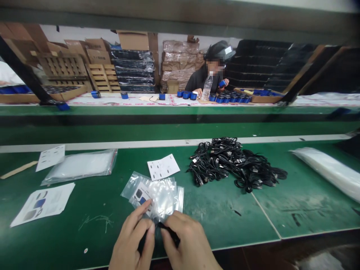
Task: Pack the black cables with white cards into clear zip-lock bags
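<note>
At the table's front edge, my left hand (133,240) and my right hand (188,240) are close together, fingers closed on a black cable (173,234). Much of the cable is hidden by the fingers. My left index finger reaches over a leaflet (140,195) with a printed picture, which lies at the clear plastic bags (164,197); whether it is inside one I cannot tell. Just beyond the bags lies a folded white instruction sheet (163,167). A heap of bundled black USB cables (233,161) sits further right.
On the left are a stack of leaflets (43,202), a packet of clear bags (81,167) and another sheet (51,157). A plastic-wrapped pack (329,170) lies far right. Across the raised back bench, a co-worker (210,71) handles a blue cylindrical item near a bottle (207,87).
</note>
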A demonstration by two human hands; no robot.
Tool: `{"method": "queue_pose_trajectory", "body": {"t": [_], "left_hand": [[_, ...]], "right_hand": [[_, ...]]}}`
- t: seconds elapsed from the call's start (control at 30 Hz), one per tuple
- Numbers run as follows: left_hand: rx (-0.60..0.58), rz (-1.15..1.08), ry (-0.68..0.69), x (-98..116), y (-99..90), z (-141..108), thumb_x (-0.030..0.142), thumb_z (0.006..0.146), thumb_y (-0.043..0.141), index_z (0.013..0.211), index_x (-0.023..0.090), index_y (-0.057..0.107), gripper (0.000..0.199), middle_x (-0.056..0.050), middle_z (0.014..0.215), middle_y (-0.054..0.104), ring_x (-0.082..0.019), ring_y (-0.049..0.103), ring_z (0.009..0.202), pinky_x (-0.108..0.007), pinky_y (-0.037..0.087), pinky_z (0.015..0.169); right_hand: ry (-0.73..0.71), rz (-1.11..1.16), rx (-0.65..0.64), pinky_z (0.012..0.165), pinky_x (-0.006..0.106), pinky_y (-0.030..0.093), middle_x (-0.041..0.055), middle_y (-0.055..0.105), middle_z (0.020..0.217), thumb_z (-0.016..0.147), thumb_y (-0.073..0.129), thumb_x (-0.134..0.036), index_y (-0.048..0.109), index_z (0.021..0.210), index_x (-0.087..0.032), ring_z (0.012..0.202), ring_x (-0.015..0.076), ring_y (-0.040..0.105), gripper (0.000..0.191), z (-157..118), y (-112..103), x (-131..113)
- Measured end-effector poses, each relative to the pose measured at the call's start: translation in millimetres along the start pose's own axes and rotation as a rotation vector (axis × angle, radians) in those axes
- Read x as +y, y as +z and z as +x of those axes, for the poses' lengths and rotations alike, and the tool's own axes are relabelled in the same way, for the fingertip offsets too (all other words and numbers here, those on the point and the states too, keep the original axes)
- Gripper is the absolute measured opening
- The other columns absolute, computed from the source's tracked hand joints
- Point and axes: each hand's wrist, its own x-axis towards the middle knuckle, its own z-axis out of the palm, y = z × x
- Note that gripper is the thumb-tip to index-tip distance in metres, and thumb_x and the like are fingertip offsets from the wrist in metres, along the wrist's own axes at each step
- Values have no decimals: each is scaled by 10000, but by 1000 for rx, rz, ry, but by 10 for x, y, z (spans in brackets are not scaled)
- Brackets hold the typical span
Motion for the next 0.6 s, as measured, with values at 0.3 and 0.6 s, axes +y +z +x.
{"method": "queue_pose_trajectory", "body": {"t": [0.3,0.6], "left_hand": [[118,-75,-20,171,35,-33,204,905,400,808,243,538,173,-67,1361,419,-221,475,1176,-346,447,895],[78,-54,-32,216,77,-64,208,927,356,744,230,528,252,-82,1395,424,-219,462,1208,-320,457,891]], "right_hand": [[128,385,-213,666,206,426,-1,588,779,794,541,-109,657,772,-192,729,133,579,145,30,-224,-69],[413,1018,-228,634,249,484,-17,573,687,675,737,-350,690,831,-149,637,130,525,259,21,-136,17]]}}
